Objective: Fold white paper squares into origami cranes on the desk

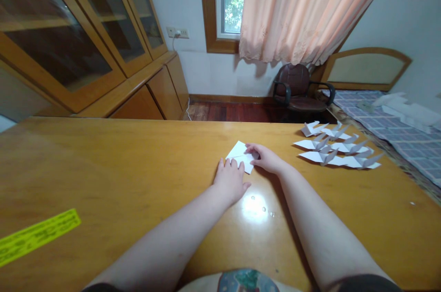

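Note:
A small folded sheet of white paper [239, 150] lies on the wooden table in front of me, with a crease line across it. My left hand [230, 182] rests palm down at its near edge, fingertips on the paper and thumb spread out to the right. At the paper's right side, my right hand [264, 158] curls its fingers and thumb around the edge and holds it. The fingers of that hand partly cover the right corner.
Several white folded paper cranes [339, 147] stand in rows at the table's far right. A yellow printed strip [39, 235] lies at the left on the table [120, 163]. Beyond are a glass-door cabinet [120, 69], an office chair [298, 87] and a bed [392, 122].

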Action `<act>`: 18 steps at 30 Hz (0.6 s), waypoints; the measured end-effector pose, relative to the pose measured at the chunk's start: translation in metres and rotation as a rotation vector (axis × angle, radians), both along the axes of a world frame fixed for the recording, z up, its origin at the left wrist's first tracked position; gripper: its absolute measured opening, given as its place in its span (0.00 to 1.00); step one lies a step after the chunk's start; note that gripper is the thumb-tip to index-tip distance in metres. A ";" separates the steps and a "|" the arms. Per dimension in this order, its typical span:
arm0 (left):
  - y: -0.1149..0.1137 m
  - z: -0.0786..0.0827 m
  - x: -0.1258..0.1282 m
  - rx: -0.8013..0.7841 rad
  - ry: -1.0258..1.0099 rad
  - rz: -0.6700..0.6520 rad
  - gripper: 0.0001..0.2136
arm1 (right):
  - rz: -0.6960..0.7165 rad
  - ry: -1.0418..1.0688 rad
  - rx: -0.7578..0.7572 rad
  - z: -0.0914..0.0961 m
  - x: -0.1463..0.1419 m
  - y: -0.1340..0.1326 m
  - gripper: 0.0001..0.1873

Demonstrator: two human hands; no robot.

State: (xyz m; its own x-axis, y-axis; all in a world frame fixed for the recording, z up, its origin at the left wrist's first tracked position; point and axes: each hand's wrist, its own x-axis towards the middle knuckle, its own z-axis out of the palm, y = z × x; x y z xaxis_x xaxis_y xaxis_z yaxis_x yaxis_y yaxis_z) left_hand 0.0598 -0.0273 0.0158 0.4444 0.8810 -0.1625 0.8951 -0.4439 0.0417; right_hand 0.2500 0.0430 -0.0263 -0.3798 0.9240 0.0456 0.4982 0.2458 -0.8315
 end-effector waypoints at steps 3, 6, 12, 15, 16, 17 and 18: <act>0.001 0.000 0.001 0.000 -0.011 -0.001 0.33 | 0.023 0.042 -0.046 -0.001 0.005 0.000 0.24; 0.001 -0.001 0.001 -0.002 -0.018 0.002 0.33 | 0.040 0.095 -0.086 -0.003 0.009 0.001 0.25; 0.002 0.000 0.000 0.012 -0.029 -0.003 0.32 | 0.019 -0.007 -0.031 0.003 0.012 0.001 0.15; 0.003 0.001 0.000 0.015 -0.039 -0.007 0.31 | -0.010 -0.088 -0.002 0.006 0.008 -0.001 0.11; 0.003 0.001 -0.001 0.016 -0.042 -0.007 0.31 | -0.029 -0.120 0.032 0.007 0.005 -0.001 0.10; 0.003 0.001 -0.001 0.019 -0.046 -0.007 0.30 | -0.040 -0.153 0.076 0.007 0.001 -0.002 0.10; 0.004 0.001 -0.001 0.024 -0.050 -0.007 0.30 | -0.053 -0.188 0.135 0.008 -0.003 -0.003 0.10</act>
State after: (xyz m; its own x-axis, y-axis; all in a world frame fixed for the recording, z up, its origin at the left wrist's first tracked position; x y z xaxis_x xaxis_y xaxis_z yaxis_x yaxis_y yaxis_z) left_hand 0.0584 -0.0236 0.0163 0.4572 0.8814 -0.1185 0.8893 -0.4512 0.0751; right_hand 0.2468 0.0397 -0.0188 -0.3443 0.9332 0.1033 0.6566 0.3179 -0.6840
